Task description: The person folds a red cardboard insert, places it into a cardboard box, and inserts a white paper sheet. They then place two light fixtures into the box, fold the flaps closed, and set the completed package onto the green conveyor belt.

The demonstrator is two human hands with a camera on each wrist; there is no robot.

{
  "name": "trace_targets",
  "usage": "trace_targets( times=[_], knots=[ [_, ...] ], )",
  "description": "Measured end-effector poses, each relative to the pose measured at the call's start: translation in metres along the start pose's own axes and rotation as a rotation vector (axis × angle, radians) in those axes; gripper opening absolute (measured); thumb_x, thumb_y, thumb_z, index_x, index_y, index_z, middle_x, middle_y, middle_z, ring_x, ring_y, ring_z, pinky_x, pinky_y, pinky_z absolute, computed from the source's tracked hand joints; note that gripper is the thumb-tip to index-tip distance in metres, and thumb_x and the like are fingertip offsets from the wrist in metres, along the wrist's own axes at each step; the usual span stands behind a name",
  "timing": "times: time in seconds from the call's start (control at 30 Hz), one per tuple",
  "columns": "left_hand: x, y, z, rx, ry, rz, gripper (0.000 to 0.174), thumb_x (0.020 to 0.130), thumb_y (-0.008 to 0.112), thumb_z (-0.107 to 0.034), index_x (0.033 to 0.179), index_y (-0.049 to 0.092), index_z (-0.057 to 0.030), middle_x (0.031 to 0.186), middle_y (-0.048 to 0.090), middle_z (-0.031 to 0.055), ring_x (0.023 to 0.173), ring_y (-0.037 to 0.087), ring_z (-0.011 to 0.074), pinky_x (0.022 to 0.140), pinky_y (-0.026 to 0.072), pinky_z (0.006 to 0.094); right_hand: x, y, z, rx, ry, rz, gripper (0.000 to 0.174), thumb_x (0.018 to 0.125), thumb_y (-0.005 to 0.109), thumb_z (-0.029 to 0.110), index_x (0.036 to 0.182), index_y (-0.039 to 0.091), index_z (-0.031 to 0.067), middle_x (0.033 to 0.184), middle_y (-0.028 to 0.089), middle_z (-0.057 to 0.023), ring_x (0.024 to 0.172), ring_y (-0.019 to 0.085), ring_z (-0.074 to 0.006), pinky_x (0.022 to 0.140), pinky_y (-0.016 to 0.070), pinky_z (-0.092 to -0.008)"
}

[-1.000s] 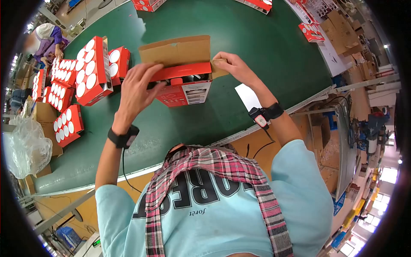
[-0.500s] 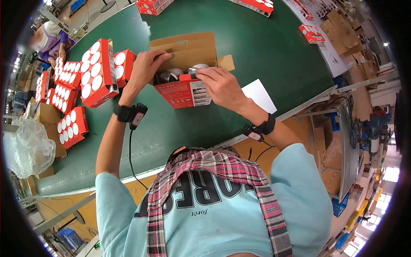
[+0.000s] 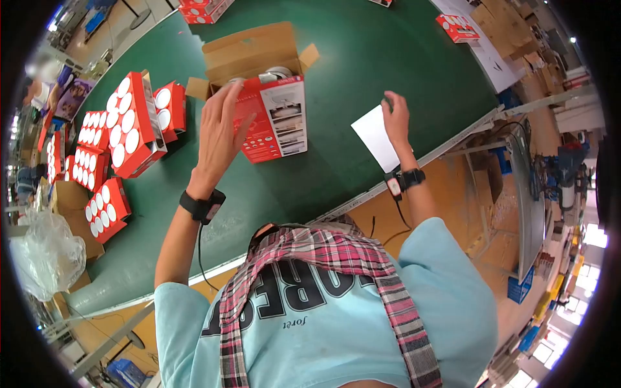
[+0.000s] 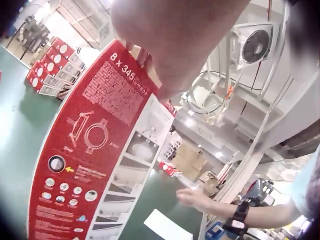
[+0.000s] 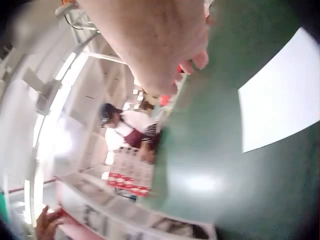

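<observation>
Right fingers [image 5: 196, 59] blurred, indistinct

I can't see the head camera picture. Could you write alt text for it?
Seen from above, a person's left hand rests on an open red box standing on a green table, while the right hand is at the edge of a white sheet. More red boxes lie at the left.

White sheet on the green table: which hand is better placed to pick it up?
Probably the right hand: it is at the far corner of the white sheet, while the left hand rests on the red box.
</observation>
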State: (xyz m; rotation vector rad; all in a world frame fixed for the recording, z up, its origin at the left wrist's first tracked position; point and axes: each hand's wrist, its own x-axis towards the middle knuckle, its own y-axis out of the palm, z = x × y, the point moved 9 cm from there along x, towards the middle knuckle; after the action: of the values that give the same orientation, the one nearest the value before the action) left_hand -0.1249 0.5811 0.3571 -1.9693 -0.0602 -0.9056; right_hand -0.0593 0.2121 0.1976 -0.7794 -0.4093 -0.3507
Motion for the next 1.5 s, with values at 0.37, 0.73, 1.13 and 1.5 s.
trace_targets(
  times=[0.37, 0.73, 1.13, 1.5],
  knots=[
    [0.029, 0.038, 0.057, -0.04, -0.213, 0.197, 0.051, 0.073, 0.072, -0.008, 0.118, 0.05, -0.0015, 0.104, 0.052, 0.0131, 0.098, 0.054, 0.0295, 0.084, 0.0456, 0.0353, -0.078, 0.042, -0.157, -0.617, 0.571, 0.436, 0.097, 0.057, 0.082, 0.042, 0.134, 0.035, 0.0062, 0.126, 0.04, -0.0151, 0.119, 0.035, -0.0353, 0.095, 0.0304, -0.0515],
    [0.017, 0.023, 0.03, -0.066, -0.301, 0.241, 0.031, 0.074, 0.068, -0.001, 0.102, 0.055, 0.0001, 0.09, 0.051, 0.0107, 0.083, 0.054, 0.0241, 0.075, 0.0464, 0.0337, -0.064, 0.046, -0.165, -0.668, 0.528, 0.492, 0.072, 0.054, 0.084, 0.04, 0.107, 0.053, 0.0024, 0.109, 0.055, -0.0176, 0.109, 0.046, -0.0338, 0.085, 0.0419, -0.0506],
    [-0.026, -0.019, 0.041, -0.05, -0.321, 0.249, 0.023, 0.072, 0.068, 0.002, 0.091, 0.054, 0.0008, 0.085, 0.046, 0.0093, 0.074, 0.051, 0.0231, 0.065, 0.0443, 0.031, -0.108, 0.081, -0.135, -0.244, 0.577, 0.626, 0.05, 0.063, 0.079, 0.033, 0.097, 0.058, 0.0034, 0.088, 0.064, -0.0138, 0.085, 0.062, -0.0264, 0.075, 0.0489, -0.0379],
    [-0.069, -0.052, 0.053, -0.078, -0.302, 0.222, 0.016, 0.074, 0.067, -0.001, 0.088, 0.059, -0.001, 0.083, 0.045, 0.0103, 0.071, 0.051, 0.0263, 0.063, 0.0436, 0.0355, -0.106, 0.025, 0.113, 0.331, 0.012, 0.488, 0.011, 0.077, 0.062, 0.005, 0.084, 0.055, -0.001, 0.083, 0.059, -0.0117, 0.077, 0.059, -0.0247, 0.073, 0.0467, -0.0317]
  ],
)
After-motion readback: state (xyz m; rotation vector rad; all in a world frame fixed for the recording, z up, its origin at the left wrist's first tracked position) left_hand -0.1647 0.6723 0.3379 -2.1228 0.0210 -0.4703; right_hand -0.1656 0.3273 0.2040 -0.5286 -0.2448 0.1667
